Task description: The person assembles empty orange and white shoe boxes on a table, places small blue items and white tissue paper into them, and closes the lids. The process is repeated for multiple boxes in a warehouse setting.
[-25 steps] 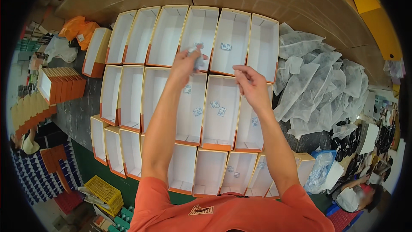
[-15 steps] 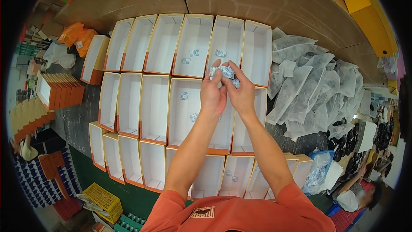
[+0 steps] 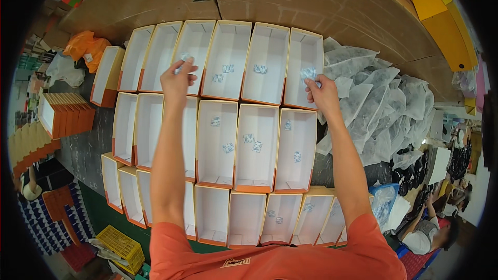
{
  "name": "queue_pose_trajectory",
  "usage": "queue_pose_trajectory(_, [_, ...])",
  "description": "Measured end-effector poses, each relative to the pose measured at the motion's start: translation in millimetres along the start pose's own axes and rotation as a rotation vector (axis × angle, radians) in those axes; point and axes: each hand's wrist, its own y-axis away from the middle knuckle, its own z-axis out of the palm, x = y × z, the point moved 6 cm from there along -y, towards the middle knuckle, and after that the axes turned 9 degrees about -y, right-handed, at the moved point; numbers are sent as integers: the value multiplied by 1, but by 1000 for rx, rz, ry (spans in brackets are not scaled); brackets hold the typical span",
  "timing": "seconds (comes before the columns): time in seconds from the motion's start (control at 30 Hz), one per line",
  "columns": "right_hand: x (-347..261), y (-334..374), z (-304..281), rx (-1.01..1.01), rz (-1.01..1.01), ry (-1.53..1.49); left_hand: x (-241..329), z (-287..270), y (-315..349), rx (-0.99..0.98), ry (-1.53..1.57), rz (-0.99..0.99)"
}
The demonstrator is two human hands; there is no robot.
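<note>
Rows of open shoebox-like boxes with white insides and orange-and-cream outsides cover the table. Over the third box of the far row (image 3: 199, 41), my left hand (image 3: 175, 79) pinches a small white sachet with blue print (image 3: 185, 57). My right hand (image 3: 323, 94) grips more of these sachets (image 3: 307, 74) above the far row's rightmost box (image 3: 301, 46). Two sachets (image 3: 227, 68) lie in the far row's fourth box, and one sachet (image 3: 260, 69) in the fifth. In the middle row, three boxes at the right hold two sachets each, such as the pair (image 3: 257, 146) in the central one.
Crumpled translucent white bags (image 3: 381, 103) are piled right of the boxes. A brown cardboard wall (image 3: 311, 5) runs along the back. Nested boxes (image 3: 70, 114) and an orange plastic bag (image 3: 88, 49) are at the left. A yellow crate (image 3: 122, 246) stands low left; another person (image 3: 428, 233) sits at right.
My hands, together over the far row before, have moved apart, the left leftward and the right rightward, each with sachets. Middle-row boxes that my arms covered now show.
</note>
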Motion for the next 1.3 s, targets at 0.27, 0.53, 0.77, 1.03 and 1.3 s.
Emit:
queue_pose_trajectory(0.27, [3, -13, -13, 46, -5, -36, -28, -20, -27, -126, 35, -82])
queue_pose_trajectory(0.53, [-46, 53, 60, -303, 29, -240, -33, -58, -35, -105, 317, -149])
queue_pose_trajectory(0.77, [-127, 125, 217, -567, -267, 11, -17, -113, 5, -141, 616, -33])
queue_pose_trajectory(1.03, [-107, 125, 213, -577, -158, -131, -79, -213, 57, 54, -164, -174])
queue_pose_trajectory(1.3, [-171, 60, 241, -232, -621, 28, -111, -218, 61, 15, -323, -253])
